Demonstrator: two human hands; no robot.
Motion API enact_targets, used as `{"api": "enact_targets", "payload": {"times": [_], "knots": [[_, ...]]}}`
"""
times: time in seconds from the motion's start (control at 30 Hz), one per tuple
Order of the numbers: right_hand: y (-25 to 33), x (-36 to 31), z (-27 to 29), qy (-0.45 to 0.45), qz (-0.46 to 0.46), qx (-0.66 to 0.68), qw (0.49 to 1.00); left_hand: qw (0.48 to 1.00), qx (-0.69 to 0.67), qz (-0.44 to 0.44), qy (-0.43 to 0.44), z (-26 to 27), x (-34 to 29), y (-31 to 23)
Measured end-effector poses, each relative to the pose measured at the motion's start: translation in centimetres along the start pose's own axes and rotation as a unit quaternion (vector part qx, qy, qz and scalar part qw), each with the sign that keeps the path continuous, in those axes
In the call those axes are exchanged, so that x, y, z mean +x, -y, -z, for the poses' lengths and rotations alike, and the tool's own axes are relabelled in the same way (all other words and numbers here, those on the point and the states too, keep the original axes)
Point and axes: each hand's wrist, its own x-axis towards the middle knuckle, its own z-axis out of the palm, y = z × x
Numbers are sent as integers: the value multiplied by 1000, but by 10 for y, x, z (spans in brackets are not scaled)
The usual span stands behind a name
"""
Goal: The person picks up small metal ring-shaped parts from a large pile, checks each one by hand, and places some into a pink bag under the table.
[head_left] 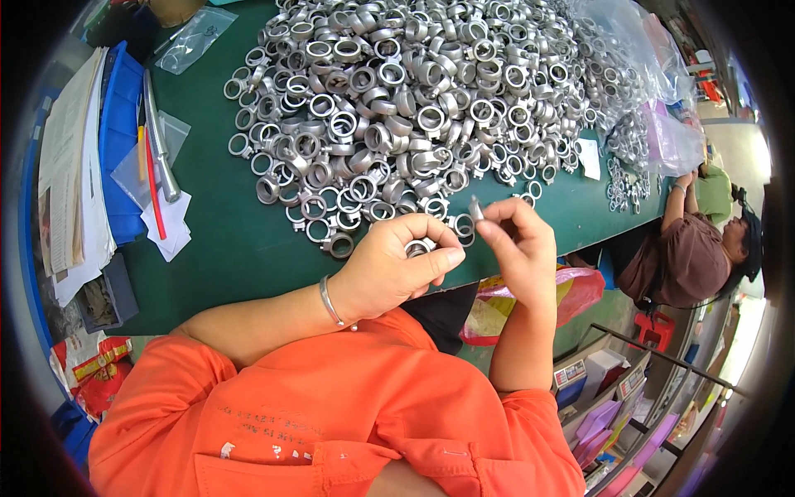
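Metal ring (419, 246) lies within left fingers (421, 225) — curled round it (right fingers (515, 214) pinch a metal piece (475, 209)).

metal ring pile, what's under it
The dark green tabletop shows along the near and left edges of the metal ring pile, which rests on it. Whatever lies beneath its middle is covered and cannot be seen.

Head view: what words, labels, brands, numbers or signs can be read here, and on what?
Orange garment: faded dark print, too small to read reliably.
Upper-left clear bag: dark marks, too blurred.
Stacked papers: fine print, too small.
Red-and-yellow package: print too blurred.
Shelf labels: too small.
Pile of metal rings: no readable marks.
So there is nothing to quote.
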Motion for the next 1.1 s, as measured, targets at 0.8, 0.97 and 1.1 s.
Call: {"api": "enact_targets", "payload": {"times": [0.8, 0.97, 1.1], "knots": [[-9, -19, -24, 41, 82, 413, 906, 953, 182, -234, -67, -5, 3, 9], [-7, -23, -27, -22, 129, 413, 901, 998, 49, -24, -8, 0, 1, 2], [6, -17, -15, -21, 344, -9, 939, 988, -150, 27, 26, 0, 5, 7]]}}
